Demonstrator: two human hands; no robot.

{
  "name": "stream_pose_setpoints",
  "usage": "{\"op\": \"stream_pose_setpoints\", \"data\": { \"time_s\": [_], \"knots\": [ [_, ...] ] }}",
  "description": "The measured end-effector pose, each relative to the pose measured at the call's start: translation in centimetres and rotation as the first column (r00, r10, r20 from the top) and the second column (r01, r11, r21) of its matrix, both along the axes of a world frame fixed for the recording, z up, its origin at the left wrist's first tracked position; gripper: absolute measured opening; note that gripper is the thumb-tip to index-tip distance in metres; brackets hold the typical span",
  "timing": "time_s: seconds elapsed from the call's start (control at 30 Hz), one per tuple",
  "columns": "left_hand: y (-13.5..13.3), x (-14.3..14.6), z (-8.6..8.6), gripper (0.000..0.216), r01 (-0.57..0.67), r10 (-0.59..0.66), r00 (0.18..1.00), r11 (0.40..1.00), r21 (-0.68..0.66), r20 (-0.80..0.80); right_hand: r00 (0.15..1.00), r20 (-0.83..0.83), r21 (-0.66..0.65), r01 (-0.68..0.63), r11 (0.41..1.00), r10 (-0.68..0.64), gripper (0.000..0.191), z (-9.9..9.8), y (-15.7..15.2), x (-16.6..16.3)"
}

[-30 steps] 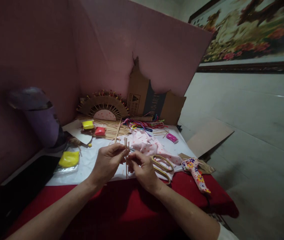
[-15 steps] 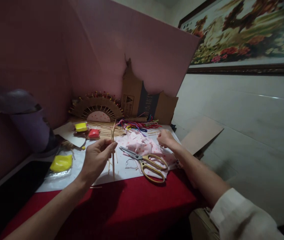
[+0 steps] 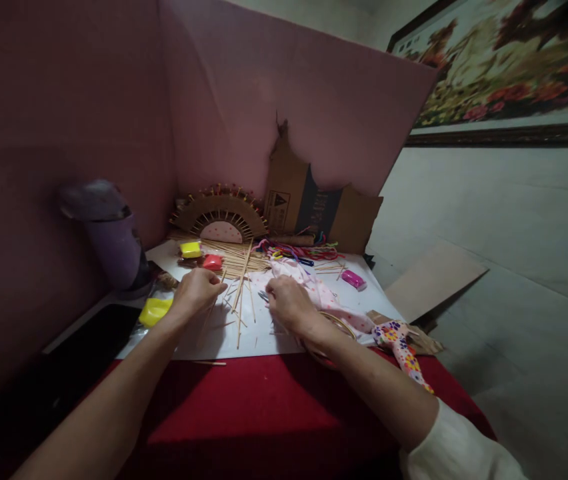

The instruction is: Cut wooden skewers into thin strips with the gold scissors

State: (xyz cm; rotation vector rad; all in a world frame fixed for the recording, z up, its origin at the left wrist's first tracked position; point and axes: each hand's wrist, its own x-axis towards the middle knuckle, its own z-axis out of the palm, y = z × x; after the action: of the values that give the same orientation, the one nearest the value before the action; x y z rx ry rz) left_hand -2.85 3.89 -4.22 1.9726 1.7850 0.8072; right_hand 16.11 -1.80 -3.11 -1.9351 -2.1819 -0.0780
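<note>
My left hand is closed in a pinch on a thin wooden stick, which slants down past the fingertips. Just to its right, several loose sticks lie crossed on the white sheet. My right hand hovers over the scissors with its fingers curled together; what they hold, if anything, is hidden. Only the blade tips and part of the gold handles show around that hand and forearm. Pink dotted cloth lies crumpled behind and beside it.
At the back stand a cardboard arch ringed with pins and a cut cardboard piece. Coloured clay packs, yellow, red and magenta, lie around. A purple tumbler stands left; flowered cloth lies right.
My left hand has lowered from holding sticks upright, and crossed sticks now lie beside it. My right hand has come in leftward over the scissors. The view has swung right.
</note>
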Motion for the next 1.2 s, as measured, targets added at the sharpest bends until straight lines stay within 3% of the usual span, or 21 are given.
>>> {"op": "stream_pose_setpoints", "data": {
  "time_s": [0.07,0.2,0.43,0.6,0.7,0.83,0.93,1.0,1.07,1.13,1.2],
  "knots": [
    [0.0,0.1,-0.1,0.022,0.011,-0.011,1.000,1.000,-0.004,0.027,0.999,0.038,0.060,-0.037,0.997,0.035,0.022,-0.5,0.1,-1.7],
    [0.0,0.4,-0.2,0.024,0.039,-0.037,0.993,0.999,-0.013,0.108,0.999,0.035,-0.068,-0.015,0.998,0.018,0.023,-1.1,0.9,-3.7],
    [0.2,0.3,-0.4,0.021,0.016,-0.014,0.980,1.000,-0.010,0.201,0.998,0.040,-0.095,0.044,0.995,-0.040,0.024,-0.6,2.2,-3.0],
    [0.6,-0.3,-0.8,0.020,-0.061,0.062,0.997,0.998,-0.005,0.041,0.994,0.099,-0.036,0.055,0.998,-0.051,0.023,2.1,1.6,-0.9],
    [0.7,-0.4,-1.0,0.018,-0.067,0.065,0.995,0.997,-0.029,-0.077,0.987,0.154,-0.016,0.051,0.999,-0.048,0.018,4.4,0.0,0.2],
    [0.6,-0.5,-1.1,0.019,-0.068,0.063,0.991,0.997,-0.043,-0.119,0.963,0.261,0.057,0.050,0.997,-0.063,0.015,6.6,-2.8,2.1],
    [0.7,-0.7,-1.0,0.022,-0.072,0.066,0.989,0.997,-0.040,-0.131,0.984,0.150,0.209,0.063,0.976,-0.095,0.012,6.9,-4.0,3.4],
    [0.7,-0.7,-0.6,0.022,-0.089,0.086,0.988,0.996,-0.017,-0.126,0.996,-0.083,0.324,0.066,0.944,-0.041,0.012,6.1,-4.1,3.7],
    [0.5,-0.5,-0.1,0.025,-0.096,0.096,0.995,0.995,0.027,-0.031,0.901,-0.419,0.350,0.046,0.936,0.113,0.007,4.5,-3.7,3.4],
    [-0.1,0.0,0.7,0.027,-0.043,0.029,0.975,0.997,0.057,0.219,0.636,-0.739,0.256,-0.039,0.966,0.221,0.006,2.4,-3.0,2.7],
    [-1.0,0.8,1.3,0.027,0.108,-0.132,0.841,0.991,0.077,0.525,0.405,-0.897,0.120,-0.163,0.979,0.177,0.011,0.2,-2.3,1.6]
  ]
}}
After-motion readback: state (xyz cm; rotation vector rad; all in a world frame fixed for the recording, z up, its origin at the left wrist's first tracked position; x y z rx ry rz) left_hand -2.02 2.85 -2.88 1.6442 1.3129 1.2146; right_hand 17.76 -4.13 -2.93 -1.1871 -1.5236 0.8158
